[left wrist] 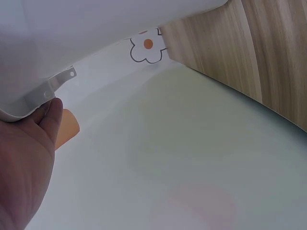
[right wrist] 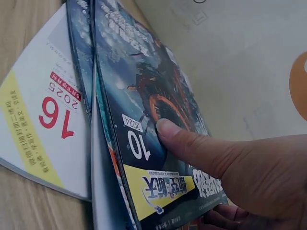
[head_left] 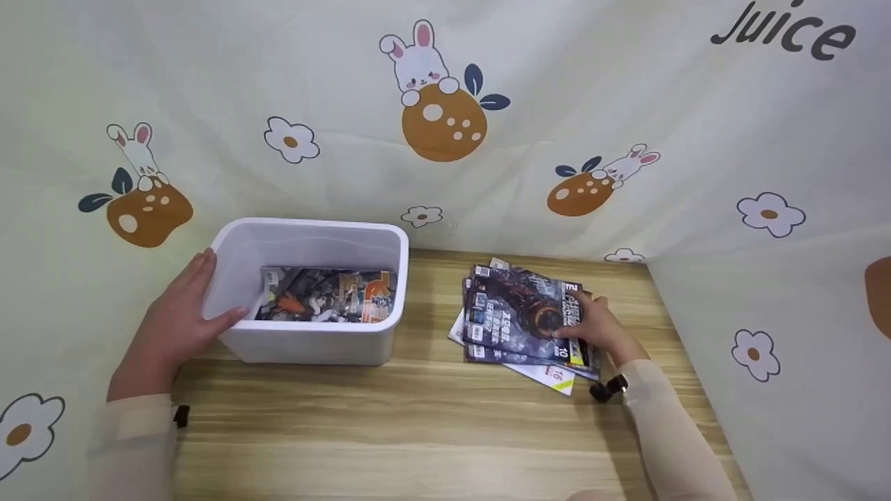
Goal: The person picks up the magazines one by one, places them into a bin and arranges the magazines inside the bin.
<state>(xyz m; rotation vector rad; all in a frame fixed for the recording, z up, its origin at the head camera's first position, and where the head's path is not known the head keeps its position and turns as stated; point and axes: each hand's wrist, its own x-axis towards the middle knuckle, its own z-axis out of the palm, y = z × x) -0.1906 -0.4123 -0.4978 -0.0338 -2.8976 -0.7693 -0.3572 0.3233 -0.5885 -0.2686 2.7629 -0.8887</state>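
A white plastic bin point(head_left: 306, 346) stands on the left of the table, with a colourful magazine point(head_left: 313, 299) lying inside. My left hand point(head_left: 170, 316) grips the bin's left rim, thumb over the edge and fingers along the outside. The left wrist view shows those fingertips tucked beneath the bin's lip point(left wrist: 33, 101). On the right lies a loose, fanned pile of magazines. My right hand point(head_left: 602, 330) pinches the dark top magazine point(head_left: 508, 313) at its right edge, thumb on the cover. In the right wrist view that magazine point(right wrist: 127, 91) is tilted up, fingers partly hidden behind it.
Beneath the dark magazines, a white one point(right wrist: 45, 105) marked 16 sticks out at the front. A pale cloth point(head_left: 522, 195) printed with rabbits and flowers hangs behind and along both sides of the wooden table point(head_left: 390, 431).
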